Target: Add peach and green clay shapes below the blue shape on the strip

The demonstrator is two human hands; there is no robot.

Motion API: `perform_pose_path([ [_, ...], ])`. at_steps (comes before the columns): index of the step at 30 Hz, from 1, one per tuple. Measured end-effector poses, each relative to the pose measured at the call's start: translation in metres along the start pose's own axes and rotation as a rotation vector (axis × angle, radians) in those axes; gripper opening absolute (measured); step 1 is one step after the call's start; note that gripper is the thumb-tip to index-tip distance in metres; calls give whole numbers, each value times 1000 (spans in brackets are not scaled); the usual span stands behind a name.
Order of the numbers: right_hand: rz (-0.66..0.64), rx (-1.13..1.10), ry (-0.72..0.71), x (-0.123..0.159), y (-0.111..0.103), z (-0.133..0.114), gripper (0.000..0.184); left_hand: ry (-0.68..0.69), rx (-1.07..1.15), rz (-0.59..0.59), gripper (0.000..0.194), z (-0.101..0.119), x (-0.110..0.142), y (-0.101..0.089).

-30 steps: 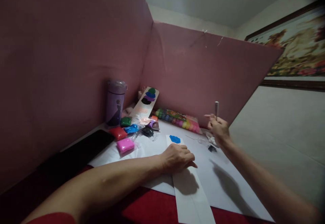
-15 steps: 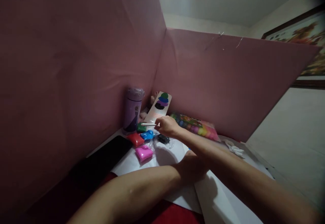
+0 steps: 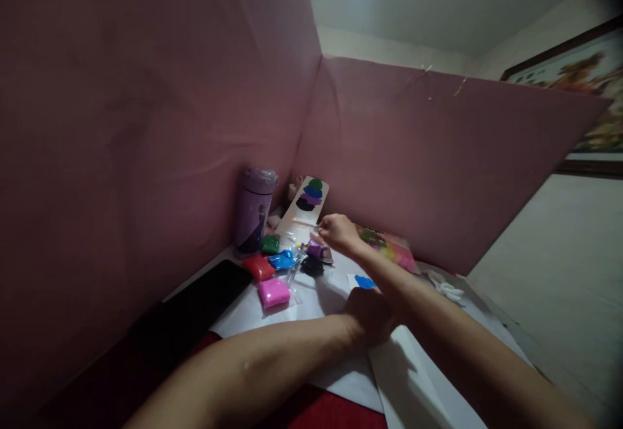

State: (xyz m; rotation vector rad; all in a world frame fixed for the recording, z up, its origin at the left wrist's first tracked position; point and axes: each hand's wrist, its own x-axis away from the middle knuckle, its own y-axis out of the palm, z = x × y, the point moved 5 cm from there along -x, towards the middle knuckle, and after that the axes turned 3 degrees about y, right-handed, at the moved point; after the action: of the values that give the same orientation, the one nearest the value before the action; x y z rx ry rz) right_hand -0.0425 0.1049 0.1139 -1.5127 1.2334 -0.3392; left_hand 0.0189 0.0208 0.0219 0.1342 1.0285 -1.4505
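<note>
My right hand (image 3: 339,232) is closed around a thin pale stick (image 3: 304,223), which points left; its tip is blurred. It is in front of a leaning white card (image 3: 291,219) with green, blue, purple and black patches. My left hand (image 3: 370,315) lies lower, under my right forearm, curled at a small white card with a blue patch (image 3: 364,281); most of its fingers are hidden. Just left of the hands lie soft packets: black (image 3: 312,266), purple (image 3: 315,249), blue (image 3: 283,259), green (image 3: 270,244), red (image 3: 259,267) and pink (image 3: 274,293).
A purple bottle (image 3: 254,211) stands by the left pink partition (image 3: 195,91). A flat black object (image 3: 209,296) lies in front of it. Behind my right arm is a colourful package (image 3: 389,247), with crumpled white material (image 3: 445,286) further right. White paper (image 3: 335,377) covers the red surface (image 3: 331,409).
My right hand has moved right and slightly up with the stick, away from the packets. The purple packet and more of the blue-patched card now show.
</note>
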Motion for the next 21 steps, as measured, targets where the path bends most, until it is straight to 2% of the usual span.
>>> perform_pose_path([
  [2,89,-160,97,2,-31,27,10,30,35,-4,10,-1,-1,-2],
  [4,151,-344,182,17,-55,55,15,-20,136,105,7,-6,-3,-11],
  [7,209,-609,279,56,-73,88,22,-80,232,212,15,-10,-9,-23],
  [10,236,-823,325,99,-71,103,30,-159,382,279,20,-11,-19,-30],
  [13,223,-972,328,127,-63,105,34,-197,559,193,26,-4,-29,-27],
  [18,113,-1303,282,145,-48,100,31,-240,727,116,36,9,-30,-26],
  [21,65,-1320,244,150,-44,99,31,-284,792,94,34,9,-27,-24],
])
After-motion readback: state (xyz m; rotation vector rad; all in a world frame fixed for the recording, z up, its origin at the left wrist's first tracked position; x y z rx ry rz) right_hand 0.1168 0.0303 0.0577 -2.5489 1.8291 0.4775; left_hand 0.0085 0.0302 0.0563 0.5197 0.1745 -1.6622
